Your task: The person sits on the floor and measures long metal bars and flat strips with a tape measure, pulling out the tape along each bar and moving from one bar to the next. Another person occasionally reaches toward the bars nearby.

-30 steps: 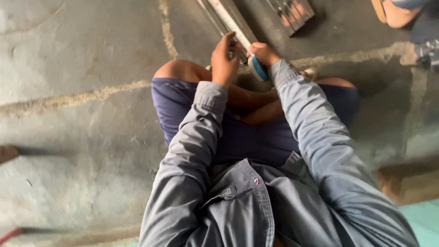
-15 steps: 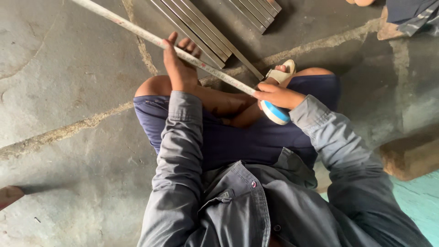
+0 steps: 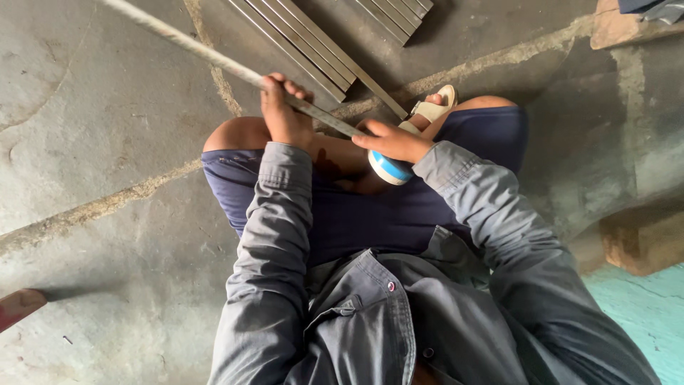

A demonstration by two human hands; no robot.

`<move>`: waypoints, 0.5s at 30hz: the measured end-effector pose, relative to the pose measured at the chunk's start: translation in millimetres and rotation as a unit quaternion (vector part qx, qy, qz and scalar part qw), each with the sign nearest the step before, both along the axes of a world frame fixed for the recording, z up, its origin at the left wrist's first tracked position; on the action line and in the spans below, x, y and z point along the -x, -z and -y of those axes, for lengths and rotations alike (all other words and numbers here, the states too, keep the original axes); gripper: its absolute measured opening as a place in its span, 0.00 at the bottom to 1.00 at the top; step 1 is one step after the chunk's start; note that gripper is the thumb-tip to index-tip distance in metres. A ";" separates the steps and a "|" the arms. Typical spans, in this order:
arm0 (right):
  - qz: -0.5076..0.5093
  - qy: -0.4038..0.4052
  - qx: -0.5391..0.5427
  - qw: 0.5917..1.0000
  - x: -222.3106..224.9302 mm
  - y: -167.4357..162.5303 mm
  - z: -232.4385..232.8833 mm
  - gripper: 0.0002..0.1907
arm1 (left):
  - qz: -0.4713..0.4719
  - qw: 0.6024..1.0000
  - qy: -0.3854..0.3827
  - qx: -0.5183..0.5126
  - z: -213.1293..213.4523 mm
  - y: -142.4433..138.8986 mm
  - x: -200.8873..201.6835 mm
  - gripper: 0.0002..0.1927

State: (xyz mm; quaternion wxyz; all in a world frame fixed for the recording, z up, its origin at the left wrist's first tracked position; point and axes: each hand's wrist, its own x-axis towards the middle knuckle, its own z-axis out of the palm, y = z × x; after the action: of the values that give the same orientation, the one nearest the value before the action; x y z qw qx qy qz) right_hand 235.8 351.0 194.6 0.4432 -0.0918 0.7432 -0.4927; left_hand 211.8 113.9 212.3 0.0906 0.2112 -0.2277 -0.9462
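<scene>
Left hand [image 3: 283,114] clamped round long bar [image 3: 214,60] slanting over knees, right hand [image 3: 392,139] closed on blue-white tape roll [image 3: 388,167] at bar's near end; best keep bar steady, tape taut.

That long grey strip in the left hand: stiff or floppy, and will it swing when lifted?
Likely stiff: the strip runs straight past the left hand with no visible sag. Probably end-heavy, since most of its length overhangs the grip. The right hand, holding a tape roll, steadies the near end.
</scene>
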 end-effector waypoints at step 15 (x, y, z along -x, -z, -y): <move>-0.109 0.016 0.046 0.993 -8.5 -1.7 4.6 0.20 | -0.024 0.999 -0.029 -0.021 6.4 -17.4 5.7 0.15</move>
State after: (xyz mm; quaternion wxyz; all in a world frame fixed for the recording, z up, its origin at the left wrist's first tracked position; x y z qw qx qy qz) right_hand 244.3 346.3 196.2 0.3468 -0.1534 0.7651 -0.5204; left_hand 206.1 107.4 229.7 0.1188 0.1973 -0.1992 -0.9525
